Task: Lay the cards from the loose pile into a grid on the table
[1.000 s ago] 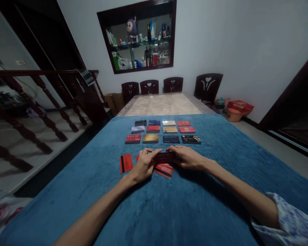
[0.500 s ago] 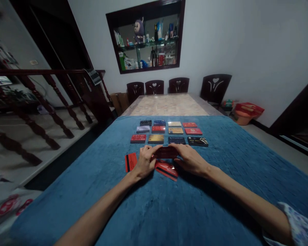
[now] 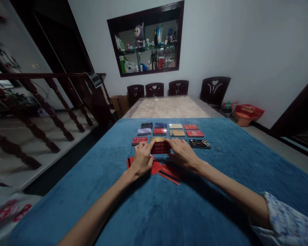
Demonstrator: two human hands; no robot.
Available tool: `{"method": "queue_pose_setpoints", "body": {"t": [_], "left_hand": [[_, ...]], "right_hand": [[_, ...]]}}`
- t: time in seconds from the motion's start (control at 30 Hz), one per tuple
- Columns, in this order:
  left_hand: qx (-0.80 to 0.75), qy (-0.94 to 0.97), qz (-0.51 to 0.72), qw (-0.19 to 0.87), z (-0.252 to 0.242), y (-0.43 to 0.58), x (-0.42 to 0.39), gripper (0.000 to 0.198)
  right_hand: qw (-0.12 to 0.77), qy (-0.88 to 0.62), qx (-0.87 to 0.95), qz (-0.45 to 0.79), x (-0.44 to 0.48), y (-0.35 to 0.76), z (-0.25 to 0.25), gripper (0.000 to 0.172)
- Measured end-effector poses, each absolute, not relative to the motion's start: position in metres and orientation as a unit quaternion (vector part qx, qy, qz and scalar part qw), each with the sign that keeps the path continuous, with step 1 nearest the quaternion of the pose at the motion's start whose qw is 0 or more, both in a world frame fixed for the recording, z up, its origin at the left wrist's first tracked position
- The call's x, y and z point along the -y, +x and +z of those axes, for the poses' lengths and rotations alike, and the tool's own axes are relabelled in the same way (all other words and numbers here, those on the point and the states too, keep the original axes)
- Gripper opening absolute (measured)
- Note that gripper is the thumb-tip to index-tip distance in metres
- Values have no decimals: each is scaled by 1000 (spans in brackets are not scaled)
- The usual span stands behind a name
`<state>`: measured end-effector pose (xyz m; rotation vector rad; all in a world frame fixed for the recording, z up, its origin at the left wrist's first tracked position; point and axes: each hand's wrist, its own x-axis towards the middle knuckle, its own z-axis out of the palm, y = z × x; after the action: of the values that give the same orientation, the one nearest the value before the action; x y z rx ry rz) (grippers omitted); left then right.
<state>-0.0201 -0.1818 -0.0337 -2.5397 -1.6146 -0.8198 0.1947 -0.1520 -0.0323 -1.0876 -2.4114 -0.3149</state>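
Between my two hands is a dark red card (image 3: 161, 147), held upright by its short ends; whether it is one card or a thin stack I cannot tell. My left hand (image 3: 143, 158) pinches its left end, and my right hand (image 3: 182, 152) grips the right end. Under and in front of the hands lie loose red cards (image 3: 169, 173) with black stripes, partly hidden by my left hand. Beyond them sit rows of card stacks, among them a red stack (image 3: 139, 140), a gold stack (image 3: 157, 139) half covered, and a black stack (image 3: 199, 144).
A blue cloth (image 3: 133, 212) covers the near part of the table, with a marbled tabletop (image 3: 169, 106) past it. Dark chairs (image 3: 215, 90) stand at the far side. A wooden railing (image 3: 53, 92) runs along the left, and a plastic bag (image 3: 12, 215) lies at lower left.
Both hands have moved slightly left and away with the dark red card, which now stands in front of the gold stack. More of the loose red cards shows beneath.
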Motion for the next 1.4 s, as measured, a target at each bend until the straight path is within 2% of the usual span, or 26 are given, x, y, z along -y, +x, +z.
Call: {"method": "queue_pose_setpoints", "body": {"t": [0.2, 0.63, 0.83, 1.1, 1.3, 1.4], "left_hand": [[530, -817, -223, 48, -19, -45, 169, 63], [586, -799, -102, 84, 0, -88, 132, 62], [603, -795, -52, 51, 7, -97, 115, 66], [602, -798, 26, -1, 2, -103, 91, 60], [591, -805, 30, -42, -2, -109, 74, 58], [564, -823, 19, -65, -2, -112, 68, 50]], "right_hand": [[182, -417, 882, -126, 142, 169, -12, 49], [90, -429, 895, -88, 110, 117, 14, 45], [64, -433, 897, -67, 88, 99, 10, 45], [14, -431, 902, -24, 68, 87, 3, 44], [-7, -437, 899, -7, 58, 81, -1, 43], [-12, -434, 901, -2, 55, 80, -1, 40]]}}
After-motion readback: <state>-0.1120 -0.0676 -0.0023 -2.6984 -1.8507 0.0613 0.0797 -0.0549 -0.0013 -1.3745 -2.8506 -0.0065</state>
